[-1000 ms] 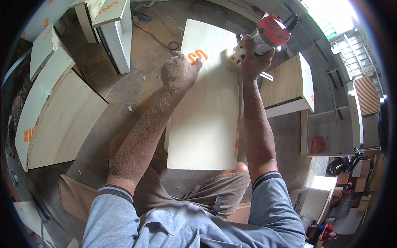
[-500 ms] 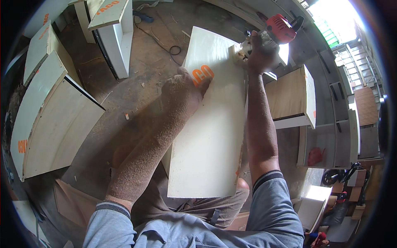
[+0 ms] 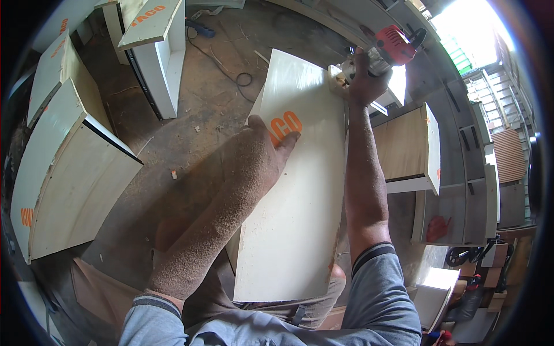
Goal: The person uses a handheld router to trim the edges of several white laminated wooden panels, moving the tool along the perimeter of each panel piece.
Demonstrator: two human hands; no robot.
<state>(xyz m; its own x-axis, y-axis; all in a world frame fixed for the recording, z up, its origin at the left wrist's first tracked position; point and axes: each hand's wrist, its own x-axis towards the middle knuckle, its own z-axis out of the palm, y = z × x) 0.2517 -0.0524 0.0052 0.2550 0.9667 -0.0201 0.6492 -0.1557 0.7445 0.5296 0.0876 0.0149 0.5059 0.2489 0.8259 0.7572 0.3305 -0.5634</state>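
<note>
A long white panel lies in front of me, reaching from my lap toward the far side, with orange lettering on its face. My left hand, dusted with sawdust, grips its left edge. The thumb rests on top, while the other fingers are partly hidden. At the panel's far right edge, my right hand is wrapped round a trim router with a red top and silver body. The router's pale base sits against that edge. Its bit is hidden.
White drawer boxes stand at the left, far left and right. A dark cord loops over the dusty floor beyond the panel. Shelving with a red bag lines the right side.
The view has shifted slightly, so the panel and surroundings sit lower in the picture. The router has moved slightly outward relative to the panel's far right corner. Both hands keep their grips.
</note>
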